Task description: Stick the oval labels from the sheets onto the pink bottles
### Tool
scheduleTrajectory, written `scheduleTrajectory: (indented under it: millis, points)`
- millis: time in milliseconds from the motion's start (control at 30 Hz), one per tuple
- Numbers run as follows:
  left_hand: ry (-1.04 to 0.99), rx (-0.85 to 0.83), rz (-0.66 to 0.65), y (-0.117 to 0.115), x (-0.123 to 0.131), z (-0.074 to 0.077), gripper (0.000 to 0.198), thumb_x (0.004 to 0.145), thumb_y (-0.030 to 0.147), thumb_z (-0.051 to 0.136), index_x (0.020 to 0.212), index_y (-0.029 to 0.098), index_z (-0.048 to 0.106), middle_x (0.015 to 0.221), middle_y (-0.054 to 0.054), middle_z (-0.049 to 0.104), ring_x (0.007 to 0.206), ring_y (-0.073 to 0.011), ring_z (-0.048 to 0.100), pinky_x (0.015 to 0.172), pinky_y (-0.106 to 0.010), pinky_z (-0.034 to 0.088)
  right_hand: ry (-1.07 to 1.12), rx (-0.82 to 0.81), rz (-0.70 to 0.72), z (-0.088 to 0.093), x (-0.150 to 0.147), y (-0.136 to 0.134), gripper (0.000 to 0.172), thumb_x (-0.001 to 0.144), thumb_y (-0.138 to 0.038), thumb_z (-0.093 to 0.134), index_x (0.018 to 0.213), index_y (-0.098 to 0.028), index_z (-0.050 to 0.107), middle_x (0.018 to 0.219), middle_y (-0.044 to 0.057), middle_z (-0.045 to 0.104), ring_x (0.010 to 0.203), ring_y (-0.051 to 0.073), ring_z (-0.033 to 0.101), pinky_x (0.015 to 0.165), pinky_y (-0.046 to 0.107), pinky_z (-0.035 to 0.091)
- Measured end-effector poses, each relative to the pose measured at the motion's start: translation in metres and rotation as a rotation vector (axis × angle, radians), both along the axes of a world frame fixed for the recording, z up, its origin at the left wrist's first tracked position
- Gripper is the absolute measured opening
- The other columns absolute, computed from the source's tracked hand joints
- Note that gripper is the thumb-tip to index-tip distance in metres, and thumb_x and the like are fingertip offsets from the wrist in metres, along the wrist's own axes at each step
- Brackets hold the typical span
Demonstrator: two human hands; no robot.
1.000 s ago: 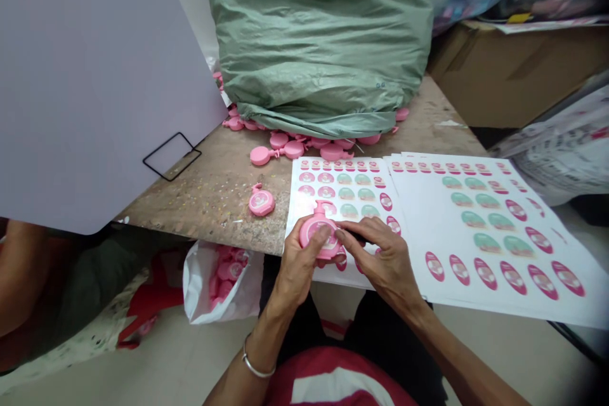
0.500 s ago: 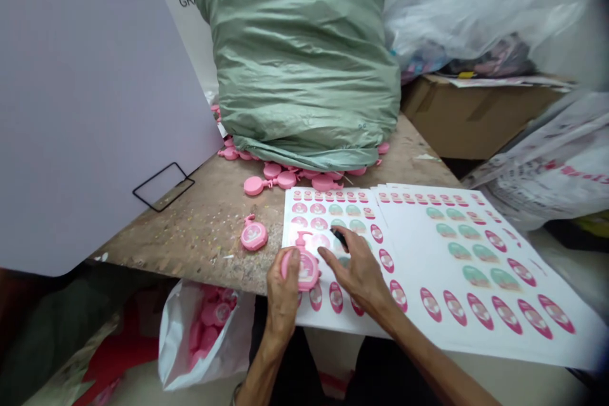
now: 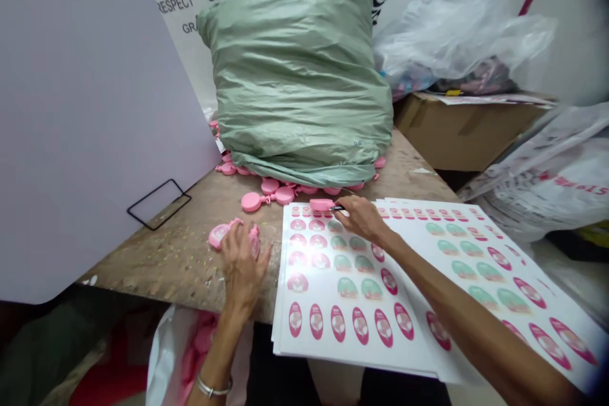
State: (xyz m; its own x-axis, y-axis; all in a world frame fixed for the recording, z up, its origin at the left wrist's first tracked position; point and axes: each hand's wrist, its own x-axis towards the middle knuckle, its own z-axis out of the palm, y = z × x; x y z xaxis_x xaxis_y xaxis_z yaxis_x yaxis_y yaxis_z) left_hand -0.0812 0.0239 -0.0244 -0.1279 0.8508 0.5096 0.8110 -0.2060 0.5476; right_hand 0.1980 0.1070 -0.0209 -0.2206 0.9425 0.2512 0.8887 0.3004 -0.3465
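My left hand (image 3: 242, 269) is at the left of the table, its fingers curled over a pink toy pump bottle (image 3: 255, 242) that they partly hide. Against it lies a second pink toy pump bottle (image 3: 218, 237) with a round printed label. Near the far edge of the sticker sheet (image 3: 309, 346), my right hand (image 3: 361, 221) is closed round a slim black tool, whose kind I cannot make out. At the fingertips, the tool's tip (image 3: 337, 208) meets another pink piece (image 3: 321, 205).
A big green sack (image 3: 304, 89) stands at the back, with several pink pieces (image 3: 270, 186) along its base. More printed sheets (image 3: 447, 304) lie at right. A black wire frame (image 3: 159, 204) is by the pale panel (image 3: 95, 108). A white bag (image 3: 159, 355) of pink pieces hangs below the table edge.
My left hand has carried the labelled bottle left, off the sheet, to beside the other one. My right hand has moved away from me to a pink piece by the sack, still holding the black tool.
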Motion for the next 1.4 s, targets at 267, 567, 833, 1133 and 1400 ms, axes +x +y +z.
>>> scheduleTrajectory:
  millis: [267,567,833,1133,1400]
  points:
    - [-0.754,-0.683,-0.735,-0.032,0.048,0.022,0.032,0.076,0.036,0.069,0.103,0.018,0.07,0.093,-0.006,0.069,0.081,-0.0196,0.063,0.074,-0.027,0.049,0.542,-0.501,0.502,0.042,-0.018,-0.085,0.033,0.088,-0.042,0.049,0.073,-0.018,0.067,0.064,-0.002,0.058,0.06,0.011,0.049,0.056,0.024,0.038]
    - [-1.397,-0.76,-0.434,-0.037,0.022,-0.005,0.032,0.074,0.029,0.071,0.098,0.01,0.063,0.086,-0.012,0.071,0.068,-0.0178,0.067,0.064,-0.029,0.056,0.411,-0.184,-0.018,-0.021,-0.067,-0.121,0.025,0.094,-0.04,0.04,0.1,-0.02,0.056,0.088,0.004,0.066,0.075,0.019,0.058,0.068,0.031,0.038]
    - [-1.458,-0.737,-0.419,0.01,0.044,-0.026,0.035,0.069,0.022,0.074,0.098,0.009,0.059,0.083,-0.011,0.071,0.07,-0.0214,0.07,0.064,-0.033,0.058,-0.022,0.132,-0.037,-0.052,-0.081,-0.129,0.016,0.092,-0.025,0.046,0.083,-0.019,0.058,0.076,0.004,0.063,0.076,0.02,0.051,0.071,0.034,0.027]
    - [-1.393,-0.698,-0.434,0.011,0.051,-0.033,0.037,0.07,0.023,0.075,0.101,0.012,0.059,0.09,-0.009,0.068,0.072,-0.0197,0.07,0.061,-0.027,0.056,0.016,0.104,0.019,-0.054,-0.077,-0.126,0.011,0.087,-0.022,0.053,0.077,-0.02,0.056,0.07,0.001,0.061,0.072,0.018,0.05,0.071,0.032,0.027]
    - [-1.406,-0.676,-0.448,0.011,0.051,-0.031,0.037,0.07,0.025,0.076,0.099,0.01,0.059,0.089,-0.009,0.068,0.072,-0.0176,0.069,0.07,-0.031,0.056,0.132,0.165,0.032,-0.05,-0.083,-0.13,0.017,0.085,-0.033,0.06,0.077,-0.019,0.056,0.072,0.002,0.063,0.07,0.017,0.052,0.072,0.033,0.031]
